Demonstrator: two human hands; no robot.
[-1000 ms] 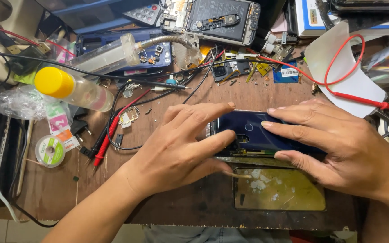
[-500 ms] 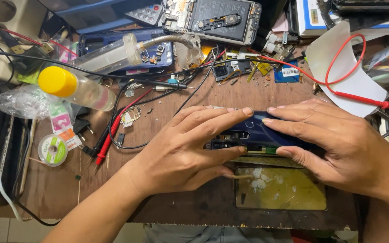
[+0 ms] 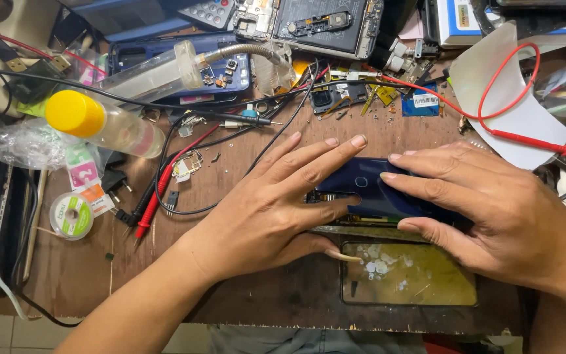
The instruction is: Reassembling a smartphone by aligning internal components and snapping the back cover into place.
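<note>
A dark blue phone (image 3: 368, 190) lies in the middle of a cluttered wooden workbench (image 3: 73, 269), its back cover lifted at the left so that inner parts show beneath. My left hand (image 3: 276, 210) grips the phone's left end, fingers over the top and thumb along the near edge. My right hand (image 3: 492, 210) covers the right end, fingers spread over the blue cover and thumb under its near edge. Just in front of the phone lies a dirty yellowish glass panel (image 3: 407, 275).
A clear bottle with a yellow cap (image 3: 99, 124) lies at the left. Red and black probe leads (image 3: 165, 190) cross the bench. A solder spool (image 3: 71, 215) sits at left front. An opened phone (image 3: 316, 23), a syringe-like tube (image 3: 158, 72) and white paper (image 3: 512, 105) crowd the back.
The blue back cover, flat on the phone a second ago, is now lifted off at the left, exposing the inside. Both hands shifted slightly around it.
</note>
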